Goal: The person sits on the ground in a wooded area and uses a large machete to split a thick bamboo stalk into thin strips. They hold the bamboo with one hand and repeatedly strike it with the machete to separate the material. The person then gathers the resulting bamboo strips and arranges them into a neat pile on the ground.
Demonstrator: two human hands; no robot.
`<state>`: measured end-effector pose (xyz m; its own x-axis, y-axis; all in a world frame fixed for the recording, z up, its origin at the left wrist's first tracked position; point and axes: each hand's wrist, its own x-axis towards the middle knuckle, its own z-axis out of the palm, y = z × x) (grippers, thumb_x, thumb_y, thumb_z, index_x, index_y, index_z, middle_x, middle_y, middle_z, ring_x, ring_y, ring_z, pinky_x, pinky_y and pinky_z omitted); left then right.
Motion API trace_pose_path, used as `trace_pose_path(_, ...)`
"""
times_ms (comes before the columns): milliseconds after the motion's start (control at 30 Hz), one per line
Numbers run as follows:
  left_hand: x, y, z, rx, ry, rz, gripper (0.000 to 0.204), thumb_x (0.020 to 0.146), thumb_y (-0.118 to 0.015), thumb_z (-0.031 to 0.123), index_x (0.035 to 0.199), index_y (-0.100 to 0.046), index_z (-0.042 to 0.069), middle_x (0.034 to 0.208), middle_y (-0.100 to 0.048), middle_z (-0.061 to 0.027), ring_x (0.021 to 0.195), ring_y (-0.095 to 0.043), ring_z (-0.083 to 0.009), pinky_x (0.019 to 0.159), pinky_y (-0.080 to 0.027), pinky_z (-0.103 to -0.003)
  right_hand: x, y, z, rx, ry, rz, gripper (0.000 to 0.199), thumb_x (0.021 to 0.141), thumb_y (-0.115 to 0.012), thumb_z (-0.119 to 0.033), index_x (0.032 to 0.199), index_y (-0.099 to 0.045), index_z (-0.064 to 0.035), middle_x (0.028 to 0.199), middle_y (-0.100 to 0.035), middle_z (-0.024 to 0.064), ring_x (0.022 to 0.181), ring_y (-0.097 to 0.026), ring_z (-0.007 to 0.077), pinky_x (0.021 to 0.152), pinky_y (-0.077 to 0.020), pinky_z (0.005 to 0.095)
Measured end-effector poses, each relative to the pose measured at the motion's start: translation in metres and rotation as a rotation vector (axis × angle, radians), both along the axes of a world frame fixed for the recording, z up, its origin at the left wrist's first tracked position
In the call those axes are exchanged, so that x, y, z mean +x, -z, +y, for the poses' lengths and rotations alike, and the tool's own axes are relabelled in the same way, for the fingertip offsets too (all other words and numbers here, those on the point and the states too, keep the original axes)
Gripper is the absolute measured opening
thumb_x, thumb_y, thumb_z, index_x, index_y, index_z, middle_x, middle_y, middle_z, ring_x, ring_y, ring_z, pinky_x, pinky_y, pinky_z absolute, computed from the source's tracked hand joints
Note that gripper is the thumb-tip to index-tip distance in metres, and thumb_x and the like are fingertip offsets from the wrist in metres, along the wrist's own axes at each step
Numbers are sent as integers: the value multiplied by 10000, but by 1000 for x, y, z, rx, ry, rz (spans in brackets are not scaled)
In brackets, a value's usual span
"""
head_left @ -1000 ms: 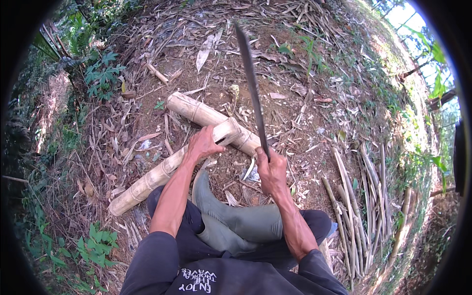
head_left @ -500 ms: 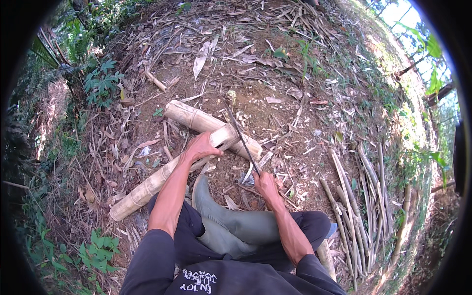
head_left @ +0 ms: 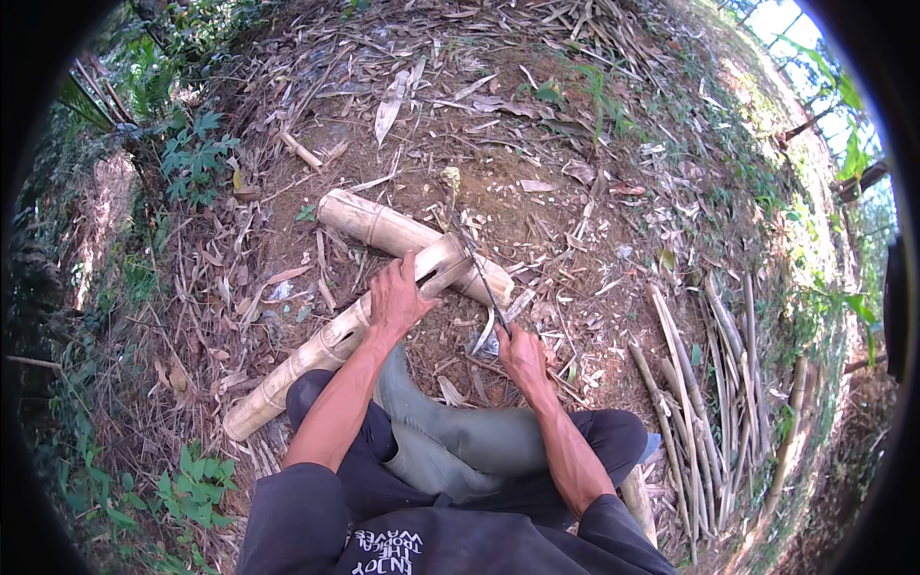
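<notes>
A thick bamboo pole [head_left: 321,353] slants from lower left toward the middle, its upper end resting across a shorter bamboo log [head_left: 383,230]. Near that end a dark split shows in the pole's wall. My left hand [head_left: 398,295] is closed over the pole just below the split, knuckles up. In my right hand [head_left: 523,353] is the handle of a long, dark-bladed knife [head_left: 482,276]. Its thin blade points away from me and lies against or very close to the pole's cut end; contact cannot be made out.
My crossed legs in green rubber boots [head_left: 479,443] lie just below the hands. A bundle of thin sticks [head_left: 704,422] is on the right. Dry leaves and pale chips litter the sloping soil, with green plants [head_left: 196,484] along the left.
My left hand has shifted its grip and now lies more over the top of the pole. The pole has moved slightly, and its split shows more. The knife has shifted a little.
</notes>
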<state>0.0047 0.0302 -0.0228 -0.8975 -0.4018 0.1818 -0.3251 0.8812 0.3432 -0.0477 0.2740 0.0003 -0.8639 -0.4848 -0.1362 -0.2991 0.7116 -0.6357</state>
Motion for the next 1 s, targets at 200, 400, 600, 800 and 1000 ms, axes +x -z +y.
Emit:
trace_pose_path(200, -4, 0, -4, 55, -41, -178, 862, 652, -833, 406, 1302, -398, 43, 1051, -548, -201, 965, -584, -382, 824, -449, -516, -9, -70, -25, -280, -29, 75, 185, 948, -545, -109, 922, -633, 52, 675, -635, 206, 555, -634, 316, 522, -489, 402)
trace_pose_path(400, -2, 3, -5, 54, -40, -161, 867, 638, -837, 405, 1292, -404, 37, 1042, -551, -192, 946, -591, -381, 808, -456, -527, -1, -95, -37, -751, -28, 342, 198, 995, -488, -99, 965, -636, 29, 540, -521, 33, 462, -512, 107, 435, -400, 269)
trace_pose_path(600, -17, -1, -7, -29, -2, -94, 830, 628, -838, 394, 1260, -430, 42, 1029, -561, -191, 907, -609, -384, 777, -477, -508, -13, -6, 5, 41, 6, -1, 325, 945, -539, -246, 845, -656, 40, 661, -613, 288, 587, -624, 432, 563, -453, 534)
trace_pose_path(800, -3, -4, -23, 155, 45, -153, 813, 607, -833, 407, 1226, -456, 39, 1061, -578, -233, 953, -604, -430, 828, -494, -507, -9, -124, -44, -617, 16, 108, 181, 945, -571, -122, 871, -623, 35, 570, -551, 174, 469, -554, 282, 476, -428, 376)
trace_pose_path(1000, -9, -6, -19, 162, 80, -150, 789, 611, -826, 389, 1218, -468, 33, 1075, -578, -248, 943, -605, -436, 823, -495, -508, -3, -12, -7, -228, 19, 101, 230, 940, -566, -139, 867, -652, 61, 592, -598, 196, 500, -600, 324, 483, -462, 411)
